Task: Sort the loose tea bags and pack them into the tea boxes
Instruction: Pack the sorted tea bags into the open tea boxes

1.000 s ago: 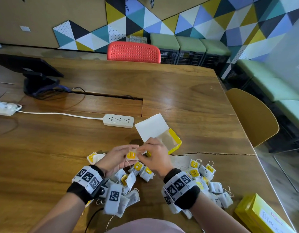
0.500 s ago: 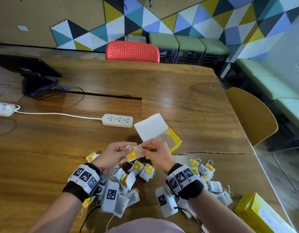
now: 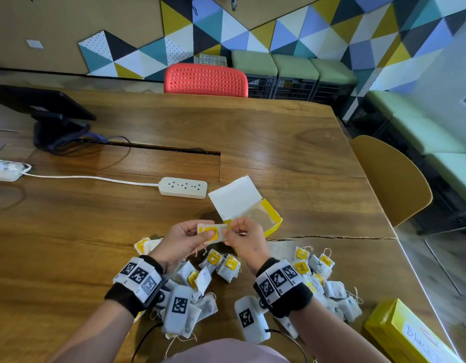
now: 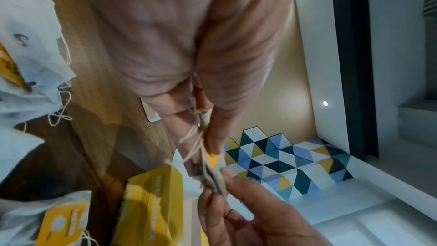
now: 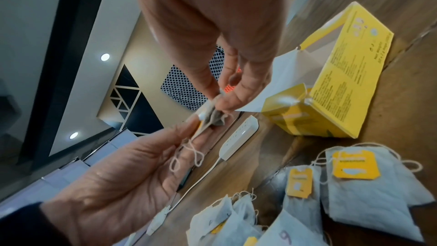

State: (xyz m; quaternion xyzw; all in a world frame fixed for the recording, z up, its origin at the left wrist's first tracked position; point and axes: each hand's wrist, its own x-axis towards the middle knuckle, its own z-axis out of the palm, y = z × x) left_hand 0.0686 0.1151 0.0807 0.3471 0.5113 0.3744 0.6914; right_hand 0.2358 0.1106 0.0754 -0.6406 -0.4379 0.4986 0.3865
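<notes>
- One tea bag (image 3: 212,231) is pinched between the curled fingers (image 3: 200,235) of the left hand (image 3: 179,242) and the right hand (image 3: 246,238), above the wooden table (image 3: 279,142).
- The open yellow tea box (image 3: 272,221) is seen just behind.
- Loose tea bags (image 3: 226,265) are heaped below the wrists.

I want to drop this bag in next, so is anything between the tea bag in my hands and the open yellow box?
Nothing visible. Both hands, left hand and right hand, pinch the tea bag just in front of the open box, lid up.
</notes>
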